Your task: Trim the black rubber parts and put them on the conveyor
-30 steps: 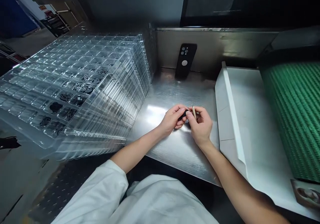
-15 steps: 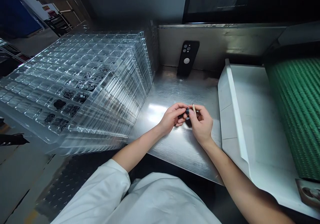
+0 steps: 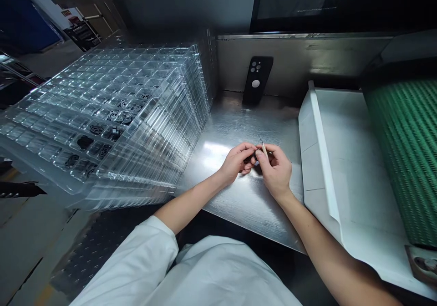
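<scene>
My left hand [image 3: 236,162] and my right hand [image 3: 276,169] meet over the steel worktop [image 3: 239,196], fingertips together. Between them sits a small black part [image 3: 251,156], pinched by the left fingers. My right hand is closed round a thin pale stick-like tool [image 3: 263,147] whose tip points up and away. To the left stands a tall stack of clear compartment trays [image 3: 112,114]; several of its top cells hold small black round parts [image 3: 102,130].
A black phone [image 3: 257,79] leans against the steel back wall. A white chute [image 3: 327,160] lies right of my hands, with a green ribbed conveyor belt [image 3: 406,155] beyond it. A small dish [image 3: 421,262] sits at the lower right edge.
My hands stay together in the same spot; the fingers shift slightly round the black part. The camera view has drifted a little.
</scene>
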{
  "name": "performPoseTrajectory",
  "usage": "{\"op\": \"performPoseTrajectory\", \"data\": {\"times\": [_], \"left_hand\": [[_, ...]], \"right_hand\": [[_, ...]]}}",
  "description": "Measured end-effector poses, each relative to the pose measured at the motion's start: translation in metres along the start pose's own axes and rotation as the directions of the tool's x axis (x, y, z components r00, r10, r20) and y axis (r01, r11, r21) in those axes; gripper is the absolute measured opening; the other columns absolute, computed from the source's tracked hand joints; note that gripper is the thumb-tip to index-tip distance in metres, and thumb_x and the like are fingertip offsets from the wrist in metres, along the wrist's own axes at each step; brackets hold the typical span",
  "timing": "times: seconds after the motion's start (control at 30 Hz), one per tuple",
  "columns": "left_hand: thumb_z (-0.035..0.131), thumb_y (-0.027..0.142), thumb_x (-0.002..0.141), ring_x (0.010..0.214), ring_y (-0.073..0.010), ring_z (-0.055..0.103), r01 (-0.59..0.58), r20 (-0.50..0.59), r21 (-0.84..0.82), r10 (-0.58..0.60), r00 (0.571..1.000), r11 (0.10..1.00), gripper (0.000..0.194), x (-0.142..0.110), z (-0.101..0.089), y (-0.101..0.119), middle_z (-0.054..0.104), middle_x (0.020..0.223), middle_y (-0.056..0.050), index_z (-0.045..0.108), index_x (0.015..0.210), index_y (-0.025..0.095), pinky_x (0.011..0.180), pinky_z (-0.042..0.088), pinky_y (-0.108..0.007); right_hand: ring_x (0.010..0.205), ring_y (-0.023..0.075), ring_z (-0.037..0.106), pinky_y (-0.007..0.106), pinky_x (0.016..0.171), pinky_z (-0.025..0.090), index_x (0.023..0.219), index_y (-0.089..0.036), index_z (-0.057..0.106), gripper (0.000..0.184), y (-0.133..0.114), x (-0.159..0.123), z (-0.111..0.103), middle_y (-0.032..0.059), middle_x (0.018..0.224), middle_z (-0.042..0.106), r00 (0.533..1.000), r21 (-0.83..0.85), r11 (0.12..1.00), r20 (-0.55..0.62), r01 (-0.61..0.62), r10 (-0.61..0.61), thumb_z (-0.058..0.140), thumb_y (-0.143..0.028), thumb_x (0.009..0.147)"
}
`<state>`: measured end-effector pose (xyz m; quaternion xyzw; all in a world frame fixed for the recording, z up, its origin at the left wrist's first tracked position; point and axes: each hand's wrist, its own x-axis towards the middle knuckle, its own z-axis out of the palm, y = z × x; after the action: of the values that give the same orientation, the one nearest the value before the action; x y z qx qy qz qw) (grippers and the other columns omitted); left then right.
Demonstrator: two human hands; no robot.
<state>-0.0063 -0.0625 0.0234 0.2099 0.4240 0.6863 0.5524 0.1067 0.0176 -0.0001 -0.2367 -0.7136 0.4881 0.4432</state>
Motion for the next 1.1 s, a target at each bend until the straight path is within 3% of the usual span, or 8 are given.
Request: {"op": "performPoseTrajectory", "data": {"times": [0.27,0.43,0.67,0.87,1.1], "left_hand": [[0.083,0.046,0.077,0.05,-0.0061,0.044,0.044,0.089,-0.046,-0.04,0.995,0.998,0.046,-0.004,0.002,0.002,0.054,0.073,0.005,0.056,0.104,0.021,0.043,0.03,-0.018],[0.079,0.053,0.08,0.046,-0.006,0.041,0.038,0.168,0.011,-0.039,0.985,0.999,0.055,-0.006,0.002,0.0,0.051,0.069,0.007,0.053,0.117,0.022,0.043,0.028,-0.018],[0.075,0.044,0.083,0.047,-0.0085,0.045,0.079,0.184,-0.03,-0.072,0.98,0.996,0.049,-0.007,-0.002,0.004,0.056,0.068,0.004,0.054,0.122,0.021,0.048,0.032,-0.02],[0.076,0.037,0.082,0.047,-0.0082,0.042,0.081,0.184,-0.112,-0.06,0.981,0.99,0.046,-0.001,-0.008,0.003,0.055,0.067,0.003,0.062,0.12,0.018,0.05,0.026,-0.023],[0.077,0.031,0.079,0.049,-0.0086,0.042,0.116,0.176,-0.146,-0.089,0.98,0.982,0.045,0.0,-0.009,0.005,0.054,0.068,0.003,0.059,0.118,0.018,0.051,0.029,-0.023]], "right_hand": [[0.075,0.0198,0.066,0.03,0.063,0.053,0.105,-0.022,0.072,0.029,-0.004,0.001,-0.002,0.0047,0.093,0.071,0.999,-0.002,1.0,-0.045,-0.024,0.024,0.069,-0.049,0.096],[0.065,0.0176,0.063,0.029,0.059,0.051,0.105,-0.022,0.073,0.026,-0.008,-0.001,-0.005,0.002,0.083,0.069,0.998,-0.066,0.998,-0.059,0.0,-0.004,0.067,-0.047,0.098],[0.062,0.0226,0.062,0.038,0.057,0.05,0.111,-0.032,0.075,0.029,-0.012,-0.002,-0.003,0.0032,0.079,0.067,0.998,-0.099,0.995,-0.056,-0.012,0.006,0.069,-0.056,0.096],[0.075,0.034,0.061,0.055,0.073,0.046,0.118,-0.039,0.075,0.039,-0.015,-0.002,-0.001,0.0088,0.087,0.068,1.0,-0.164,0.987,-0.004,-0.005,0.005,0.062,-0.066,0.093],[0.092,0.0369,0.063,0.056,0.081,0.047,0.118,-0.035,0.074,0.038,-0.005,0.0,-0.001,0.0112,0.106,0.069,1.0,-0.14,0.99,-0.007,-0.008,0.007,0.062,-0.06,0.092]]}}
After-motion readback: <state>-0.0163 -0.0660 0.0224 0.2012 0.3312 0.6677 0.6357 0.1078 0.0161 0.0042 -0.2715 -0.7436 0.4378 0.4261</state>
